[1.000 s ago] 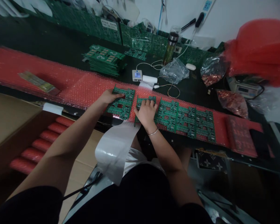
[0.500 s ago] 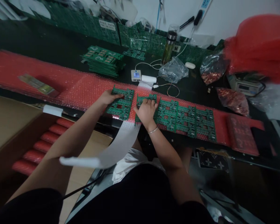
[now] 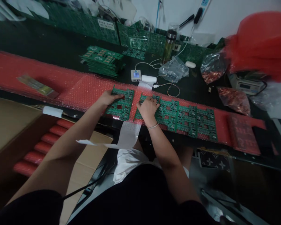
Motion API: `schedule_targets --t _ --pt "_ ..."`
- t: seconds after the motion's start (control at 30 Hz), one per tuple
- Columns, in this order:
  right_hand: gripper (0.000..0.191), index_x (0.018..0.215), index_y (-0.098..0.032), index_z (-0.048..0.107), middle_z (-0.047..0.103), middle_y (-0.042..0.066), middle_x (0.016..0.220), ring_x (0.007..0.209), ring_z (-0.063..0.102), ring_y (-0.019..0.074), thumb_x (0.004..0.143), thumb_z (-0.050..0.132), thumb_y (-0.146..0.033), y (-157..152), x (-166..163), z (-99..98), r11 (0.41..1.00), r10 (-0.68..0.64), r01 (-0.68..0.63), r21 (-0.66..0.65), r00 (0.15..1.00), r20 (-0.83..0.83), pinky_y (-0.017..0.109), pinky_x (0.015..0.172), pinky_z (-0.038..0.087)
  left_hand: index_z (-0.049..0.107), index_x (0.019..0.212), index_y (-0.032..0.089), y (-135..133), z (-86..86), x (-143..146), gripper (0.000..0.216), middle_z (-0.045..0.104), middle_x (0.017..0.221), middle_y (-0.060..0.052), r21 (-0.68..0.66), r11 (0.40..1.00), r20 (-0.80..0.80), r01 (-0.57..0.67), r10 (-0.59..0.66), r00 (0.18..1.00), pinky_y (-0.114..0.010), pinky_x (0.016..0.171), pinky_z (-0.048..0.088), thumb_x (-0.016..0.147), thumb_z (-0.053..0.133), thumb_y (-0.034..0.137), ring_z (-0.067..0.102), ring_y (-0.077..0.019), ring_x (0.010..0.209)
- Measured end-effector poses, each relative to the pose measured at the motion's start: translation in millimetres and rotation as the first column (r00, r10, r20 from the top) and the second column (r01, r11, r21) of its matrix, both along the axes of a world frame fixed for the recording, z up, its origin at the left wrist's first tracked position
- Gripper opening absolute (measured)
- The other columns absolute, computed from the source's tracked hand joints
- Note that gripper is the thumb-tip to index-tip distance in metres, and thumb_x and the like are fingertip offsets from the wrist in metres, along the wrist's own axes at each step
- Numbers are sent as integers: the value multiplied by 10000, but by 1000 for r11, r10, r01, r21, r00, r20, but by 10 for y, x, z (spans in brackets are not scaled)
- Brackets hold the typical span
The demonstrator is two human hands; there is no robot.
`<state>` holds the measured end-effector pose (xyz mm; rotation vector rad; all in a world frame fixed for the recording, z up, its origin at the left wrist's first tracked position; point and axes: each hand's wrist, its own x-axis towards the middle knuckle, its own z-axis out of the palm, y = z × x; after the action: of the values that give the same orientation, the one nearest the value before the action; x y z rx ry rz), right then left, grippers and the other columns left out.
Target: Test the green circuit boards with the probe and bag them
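A leftmost green circuit board point(image 3: 127, 107) lies on the red bubble wrap point(image 3: 81, 90). My left hand point(image 3: 109, 97) grips its left side, thumb on top and fingers at the far corner. My right hand point(image 3: 148, 107) is closed over another circuit board point(image 3: 139, 116), covering much of it; that board sits slightly skewed against the one beside it. A narrow gap of wrap separates the two gripped boards. Several joined circuit boards point(image 3: 187, 120) continue in a row to the right. A white strip point(image 3: 128, 134) passes under the wrap and hangs off the front edge.
Behind the wrap stand a stack of circuit boards point(image 3: 103, 61), a small device with a screen point(image 3: 136, 75) and a bottle point(image 3: 169, 47). Bags of copper-coloured parts point(image 3: 234, 100) lie right. A red wrapped bundle point(image 3: 243, 134) ends the row. Below left, a carton holds red rolls point(image 3: 42, 147).
My right hand and its board have shifted slightly right, and the board has turned a little. The hanging white strip has swung and its loose end curls differently. My left hand stays put.
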<state>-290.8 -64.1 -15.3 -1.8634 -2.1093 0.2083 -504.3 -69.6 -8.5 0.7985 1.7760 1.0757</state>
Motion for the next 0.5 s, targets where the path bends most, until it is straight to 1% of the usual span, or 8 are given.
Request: schedule_targets --t 0.1,0.2,0.37,0.5 --pt "526 1240 -39 678 740 290 1198 1193 662 417 962 670 -486 -3 33 -9 1000 -7 7 9 1000 7 556 979 511 767 843 158 -17 19 16 293 821 911 -89 2 1000 18 3 -3 1000 -312 547 656 623 918 280 771 -249 715" --pt "528 1248 -44 675 742 291 1195 1194 664 412 967 663 -490 3 56 -18 1000 -18 17 16 1000 18 548 971 517 769 841 163 -29 29 28 326 822 904 -85 9 1000 17 7 -7 1000 -305 532 647 607 939 313 767 -242 696" --pt "560 1266 -27 663 734 303 1201 1199 661 425 973 656 -504 11 62 -30 1000 -13 13 12 1000 27 557 967 515 771 844 176 -11 17 1 368 817 876 -65 -7 1000 -27 11 -11 1000 -327 622 672 591 977 346 789 -259 749" --pt "543 1261 -29 665 728 302 1217 1210 655 425 981 639 -494 -7 70 -29 1000 -6 6 10 999 37 552 973 517 780 865 173 -5 21 -57 408 815 871 -63 0 1000 37 31 -31 999 -321 646 668 563 994 342 771 -229 719"
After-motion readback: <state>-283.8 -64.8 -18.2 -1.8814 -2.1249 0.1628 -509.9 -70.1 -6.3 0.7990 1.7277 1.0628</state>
